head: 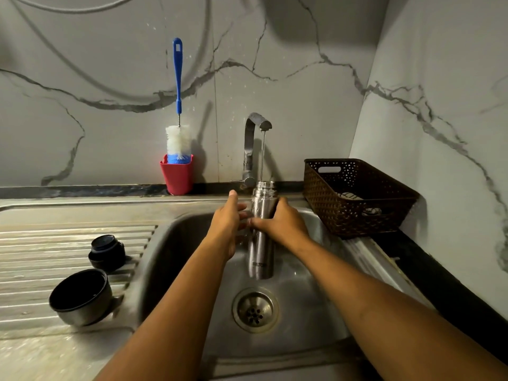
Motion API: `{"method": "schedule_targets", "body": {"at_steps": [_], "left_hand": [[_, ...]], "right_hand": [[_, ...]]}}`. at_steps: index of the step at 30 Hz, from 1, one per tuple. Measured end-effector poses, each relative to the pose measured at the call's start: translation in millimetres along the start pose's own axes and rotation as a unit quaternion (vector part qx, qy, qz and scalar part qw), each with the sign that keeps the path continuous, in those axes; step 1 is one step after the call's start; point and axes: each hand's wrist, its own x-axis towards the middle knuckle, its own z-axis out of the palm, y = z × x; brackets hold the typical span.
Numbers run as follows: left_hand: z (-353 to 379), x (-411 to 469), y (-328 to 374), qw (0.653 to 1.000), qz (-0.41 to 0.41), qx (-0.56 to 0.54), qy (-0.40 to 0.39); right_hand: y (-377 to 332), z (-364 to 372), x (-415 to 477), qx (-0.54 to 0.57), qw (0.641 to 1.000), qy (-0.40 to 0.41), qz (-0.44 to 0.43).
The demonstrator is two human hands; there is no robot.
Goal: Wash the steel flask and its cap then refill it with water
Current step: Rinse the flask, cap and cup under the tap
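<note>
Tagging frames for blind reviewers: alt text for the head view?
The right hand grips an open steel flask under a tap stream over the sink, left hand touching its side. A dark stopper and cup-shaped cap sit on the drainboard; a bottle brush stands in a red cup.

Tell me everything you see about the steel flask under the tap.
The tall cylindrical brushed-steel flask is upright in the steel sink, uncapped, its threaded mouth under the thin water stream from the curved metal tap. A dark logo sits low on its body. The right hand grips its upper body; the left hand touches its left side.
</note>
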Motion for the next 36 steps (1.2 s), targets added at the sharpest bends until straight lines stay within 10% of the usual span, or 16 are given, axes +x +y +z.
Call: {"method": "schedule_targets", "body": {"at_steps": [36], "left_hand": [[-7, 1, 2, 1.0, -0.024, 0.009, 0.007]], "right_hand": [[-9, 11, -14, 0.096, 0.992, -0.063, 0.046]]}}
